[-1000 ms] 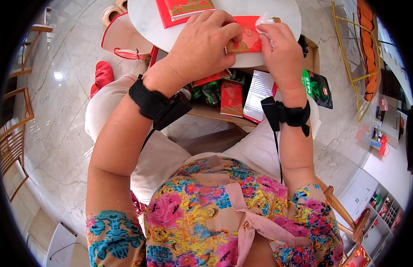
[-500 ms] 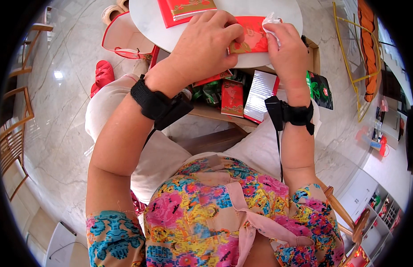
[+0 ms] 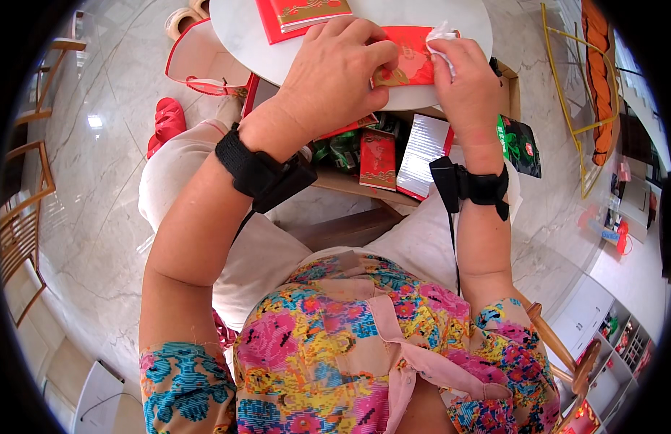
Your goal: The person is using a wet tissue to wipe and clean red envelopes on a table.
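Note:
On the round white table (image 3: pixel 245 40) lies a flat red packet (image 3: pixel 410 56) with gold decoration. My left hand (image 3: pixel 328 76) grips its left end, fingers curled and thumb at the near edge. At the packet's right end my right hand (image 3: pixel 469 90) pinches a crumpled white tissue (image 3: pixel 442 33), which touches the red surface. Part of the packet is hidden under the left fingers. Each wrist wears a black strap with a small black device.
More red and gold packets (image 3: pixel 315 16) are stacked at the table's far left. Beneath the near rim an open cardboard box (image 3: pixel 353 192) holds a red packet (image 3: pixel 378 158), green packs and a white ribbed panel (image 3: pixel 423 155). A white bag with red trim (image 3: pixel 205 61) stands left.
Very little differs. My left wrist has shifted slightly to the right, and both hands keep their grips on the packet and the tissue.

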`<state>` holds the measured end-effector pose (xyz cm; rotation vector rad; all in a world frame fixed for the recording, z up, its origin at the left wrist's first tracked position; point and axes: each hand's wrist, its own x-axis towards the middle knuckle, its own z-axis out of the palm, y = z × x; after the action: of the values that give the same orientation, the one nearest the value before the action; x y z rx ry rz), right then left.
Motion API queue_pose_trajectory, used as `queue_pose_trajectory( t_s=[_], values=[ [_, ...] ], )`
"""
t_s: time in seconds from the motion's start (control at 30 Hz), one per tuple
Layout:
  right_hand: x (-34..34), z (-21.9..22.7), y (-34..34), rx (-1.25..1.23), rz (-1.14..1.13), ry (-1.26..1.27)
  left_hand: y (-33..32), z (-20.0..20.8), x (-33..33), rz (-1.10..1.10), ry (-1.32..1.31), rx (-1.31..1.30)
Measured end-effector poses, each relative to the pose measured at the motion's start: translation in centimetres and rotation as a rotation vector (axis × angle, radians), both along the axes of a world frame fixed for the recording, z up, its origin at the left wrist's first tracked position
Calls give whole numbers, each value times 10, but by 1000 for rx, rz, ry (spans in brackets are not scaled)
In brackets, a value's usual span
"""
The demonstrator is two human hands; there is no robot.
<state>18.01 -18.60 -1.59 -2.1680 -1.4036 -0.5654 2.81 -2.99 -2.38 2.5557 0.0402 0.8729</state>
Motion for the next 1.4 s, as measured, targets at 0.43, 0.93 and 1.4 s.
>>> queue_pose_trajectory(
  t_s=[0.43,0.93,1.4],
  values=[
    [-15,8,3,-88,50,103,0,13,-1,-45,86,-45],
    [-25,8,6,-82,115,50,1,11,-2,-63,102,-69],
    [-26,8,6,-93,113,75,2,12,-2,-79,101,-58]
  ],
)
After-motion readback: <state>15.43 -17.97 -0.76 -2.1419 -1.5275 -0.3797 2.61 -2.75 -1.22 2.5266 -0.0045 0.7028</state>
